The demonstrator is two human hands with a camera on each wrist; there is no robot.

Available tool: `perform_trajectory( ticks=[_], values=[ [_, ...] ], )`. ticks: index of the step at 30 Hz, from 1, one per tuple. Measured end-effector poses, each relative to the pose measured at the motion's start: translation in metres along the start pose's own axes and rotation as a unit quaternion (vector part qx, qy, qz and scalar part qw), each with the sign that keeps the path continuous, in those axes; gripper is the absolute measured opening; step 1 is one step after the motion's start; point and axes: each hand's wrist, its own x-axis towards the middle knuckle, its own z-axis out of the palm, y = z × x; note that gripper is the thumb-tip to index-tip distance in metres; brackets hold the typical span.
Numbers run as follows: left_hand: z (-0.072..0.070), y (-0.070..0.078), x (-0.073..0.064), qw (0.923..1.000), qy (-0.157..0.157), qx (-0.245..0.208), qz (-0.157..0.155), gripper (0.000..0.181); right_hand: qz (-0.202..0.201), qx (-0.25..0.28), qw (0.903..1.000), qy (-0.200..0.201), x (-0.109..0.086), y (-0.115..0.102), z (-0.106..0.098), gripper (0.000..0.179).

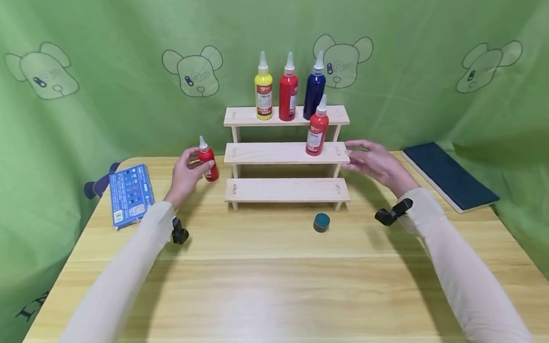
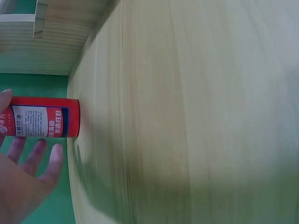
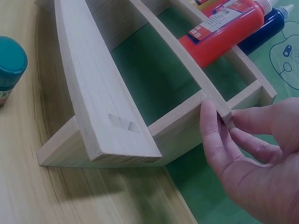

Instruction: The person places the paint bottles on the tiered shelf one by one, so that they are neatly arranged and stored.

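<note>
At the left of the three-step wooden rack (image 1: 283,189), my left hand (image 1: 185,175) grips a red squeeze bottle (image 1: 212,172) with a white pointed nozzle. Its label shows in the left wrist view, where the bottle (image 2: 39,116) has thumb and fingers about its upper part and its base right at the tabletop. My right hand (image 1: 374,162) pinches the right end of the rack's middle step, thumb on one side and fingers on the other, as the right wrist view shows. Another red bottle (image 1: 316,135) stands near that end.
Yellow (image 1: 264,95), red (image 1: 287,96) and dark blue (image 1: 314,92) bottles stand on the top step. A small teal-lidded jar (image 1: 321,222) sits before the rack. A blue printed box (image 1: 131,195) lies left, a dark notebook (image 1: 449,177) right. Green curtain (image 1: 118,104) hangs behind.
</note>
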Motion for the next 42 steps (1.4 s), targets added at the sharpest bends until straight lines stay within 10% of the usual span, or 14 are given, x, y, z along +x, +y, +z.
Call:
perform_trajectory(
  ticks=[26,42],
  values=[
    [-0.007,0.048,-0.009,0.9917,0.099,-0.001,0.082,0.053,0.000,-0.009,0.9999,0.005,0.002,-0.001,-0.001,0.049],
    [0.015,0.107,-0.008,0.9847,0.028,-0.043,0.167,0.049,-0.004,-0.007,1.0000,0.002,-0.002,-0.002,0.001,0.042]
  ],
)
